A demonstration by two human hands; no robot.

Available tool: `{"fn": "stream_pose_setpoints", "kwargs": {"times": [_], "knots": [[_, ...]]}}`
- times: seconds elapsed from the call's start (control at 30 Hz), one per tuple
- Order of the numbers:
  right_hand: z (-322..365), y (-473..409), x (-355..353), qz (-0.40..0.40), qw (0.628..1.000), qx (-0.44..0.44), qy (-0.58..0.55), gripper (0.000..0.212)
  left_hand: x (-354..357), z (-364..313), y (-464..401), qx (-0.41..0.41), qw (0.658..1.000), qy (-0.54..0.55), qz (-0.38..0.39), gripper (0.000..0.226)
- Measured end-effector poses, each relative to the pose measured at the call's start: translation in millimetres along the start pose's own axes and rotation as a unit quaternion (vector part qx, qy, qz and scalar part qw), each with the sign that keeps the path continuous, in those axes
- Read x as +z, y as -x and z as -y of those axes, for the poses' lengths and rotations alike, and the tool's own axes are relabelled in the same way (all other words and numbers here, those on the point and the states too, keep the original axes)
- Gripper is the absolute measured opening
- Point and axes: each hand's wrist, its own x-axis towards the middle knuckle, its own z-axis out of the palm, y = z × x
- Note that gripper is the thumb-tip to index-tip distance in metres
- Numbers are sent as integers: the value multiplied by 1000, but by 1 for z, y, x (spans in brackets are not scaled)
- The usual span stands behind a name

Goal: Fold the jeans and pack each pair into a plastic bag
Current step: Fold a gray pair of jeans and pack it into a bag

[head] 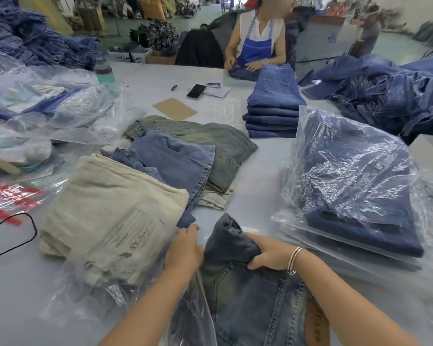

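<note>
Both hands worked at six o'clock: the left hand [185, 250] pinched the plastic bag [198, 310] mouth, the right hand [268, 253] gripped the folded jeans [245, 290], best fed squarely, mouth wide.

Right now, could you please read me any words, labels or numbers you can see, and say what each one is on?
None can be read.
Printed panel on the bag over the cream trousers: too small.
Red and white print on the bag at the left: blurred.
Brown patch on the jeans: marks unreadable.
</note>
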Motion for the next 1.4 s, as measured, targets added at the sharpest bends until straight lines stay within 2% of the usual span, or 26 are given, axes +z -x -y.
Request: {"fn": "stream_pose_setpoints", "kwargs": {"times": [0.07, 0.2, 0.27, 0.47, 0.6, 0.7, 0.77, 0.83, 0.9, 0.93, 0.97, 1.03, 1.07, 1.1, 1.13, 1.27, 1.4], "knots": [[4, -3, 3, 3, 1000, -3, 5, 55, 3, -1, -2, -6, 1000, 13, 12, 17], [9, -6, 6, 27, 999, -12, 45, 46, -5, -10, 2, 32, 982, 170, -73, 22], [11, -10, 9, 42, 996, -7, 73, 45, -13, -23, 4, 91, 967, 205, -119, 22], [16, -19, 17, 75, 992, -2, 100, 35, -14, -41, 28, 268, 928, 140, -220, 22], [14, -23, 25, 22, 985, 27, 167, 29, 3, -58, 49, 336, 922, -9, -190, 25], [10, -20, 30, -3, 985, 14, 175, 26, 12, -61, 52, 308, 941, -3, -141, 31], [7, -15, 29, -15, 992, -23, 121, 25, 8, -57, 48, 261, 955, 62, -126, 35], [5, -9, 28, -29, 996, -55, 66, 28, -4, -53, 35, 240, 952, 101, -160, 30], [4, -4, 29, -37, 993, -99, 54, 39, -20, -52, 17, 252, 938, 51, -233, 21], [5, -2, 30, -41, 991, -119, 54, 46, -29, -52, 8, 245, 946, -2, -214, 24], [7, 0, 30, -45, 989, -133, 52, 50, -37, -53, -2, 223, 962, -71, -139, 33], [7, 2, 31, -51, 986, -155, 41, 46, -49, -54, -16, 165, 966, -184, 77, 50], [8, 3, 31, -51, 984, -166, 31, 43, -51, -53, -19, 151, 958, -184, 163, 51], [8, 4, 32, -50, 983, -175, 23, 42, -50, -52, -20, 155, 951, -163, 210, 46], [9, 5, 34, -49, 982, -182, 18, 42, -49, -53, -20, 172, 950, -139, 219, 41], [10, -6, 46, -72, 980, -175, 68, 40, -33, -70, -14, 259, 943, -115, 172, 40], [-2, -2, 49, -160, 972, -146, 90, 38, -14, -78, -17, 308, 926, -199, 85, 38]]}}
